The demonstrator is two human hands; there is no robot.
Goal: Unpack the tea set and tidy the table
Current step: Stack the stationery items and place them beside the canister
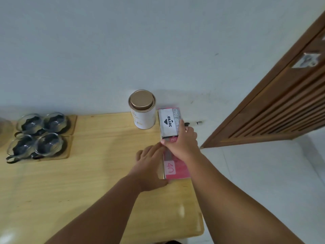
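Two bare forearms, nearest the lens, reach from the bottom edge over the wooden table [88,173].

Left hand [151,166]: laid flat on the tabletop, fingers together and extended, pressed against the left edge of a pink booklet [173,169]. It holds nothing.

Right hand [182,143]: fingers curled over the near end of a grey stamp pad tin [168,123], thumb at its left corner, gripping it. The tin, printed JOYKO and STAMP PAD, lies on the far end of the pink booklet.

Pink booklet: flat along the table's right edge, a "40" legible near its close end.

White canister [143,111]: upright, gold lid on, just beside the tin on its left, at the table's back edge against the pale wall [123,41].

Tea set: four glass cups [39,133] with dark handles, two by two on wooden coasters [70,131], at the far left of the table, well apart from both hands.

Wooden louvred door [281,103]: right of the table.
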